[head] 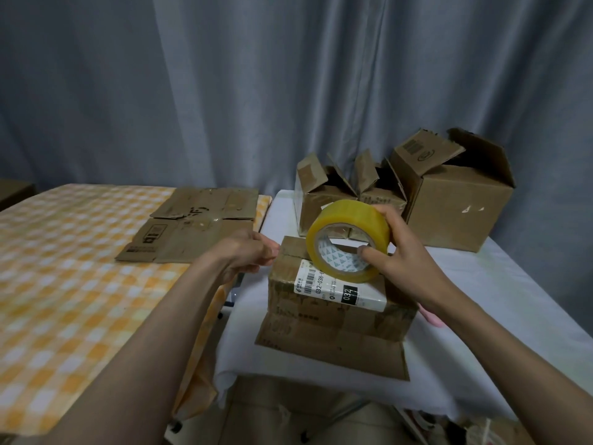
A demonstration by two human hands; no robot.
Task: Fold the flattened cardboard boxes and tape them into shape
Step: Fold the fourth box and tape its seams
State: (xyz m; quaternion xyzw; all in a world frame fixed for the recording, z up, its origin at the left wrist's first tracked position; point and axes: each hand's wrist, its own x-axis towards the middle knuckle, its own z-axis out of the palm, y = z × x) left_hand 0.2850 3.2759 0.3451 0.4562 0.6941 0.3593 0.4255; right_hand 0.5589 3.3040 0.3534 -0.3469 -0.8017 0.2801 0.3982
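On the white-covered table [500, 284] we see a small cardboard box [337, 303] with a white shipping label [340, 289] on its top and one flap lying open toward us. Our right hand [404, 261] grips a roll of yellow tape [348, 240], with the thumb inside the core and the fingers over the outer rim, and the roll rests on the box top. Our left hand [247, 252] is at the left upper edge of the box, fingers curled; whether they pinch something we cannot tell. Flattened cardboard boxes [195, 226] lie on the checkered table [64, 268] to the left. Three opened boxes [404, 194] stand behind, before a grey curtain [288, 75].
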